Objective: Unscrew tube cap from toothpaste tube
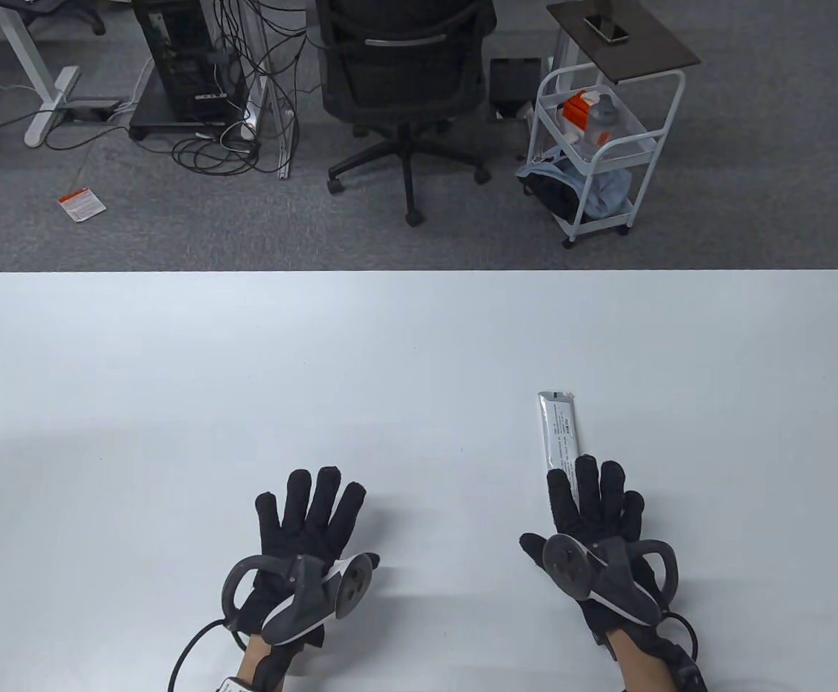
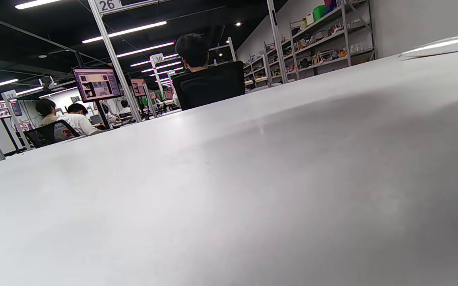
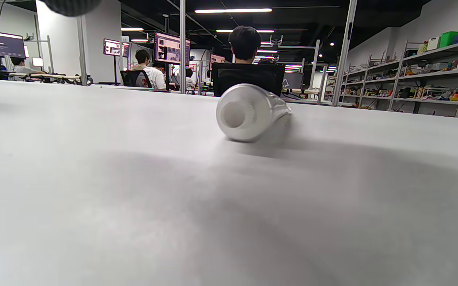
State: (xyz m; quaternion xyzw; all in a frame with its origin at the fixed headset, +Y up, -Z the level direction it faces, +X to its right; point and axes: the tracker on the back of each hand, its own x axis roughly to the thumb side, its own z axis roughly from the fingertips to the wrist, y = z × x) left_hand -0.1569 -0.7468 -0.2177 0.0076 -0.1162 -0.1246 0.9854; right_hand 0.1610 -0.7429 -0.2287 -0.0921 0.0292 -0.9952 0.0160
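White table (image 1: 174, 375): one toothpaste tube (image 1: 559, 431), seemingly capped, two flat hands.

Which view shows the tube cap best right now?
The right wrist view: the tube cap faces the camera, unobstructed. In the table view the right hand covers it; the left wrist view shows only table.

One toothpaste tube (image 1: 559, 429), one tube cap (image 3: 235, 114), two hands: left (image 1: 303, 537), right (image 1: 592, 522).
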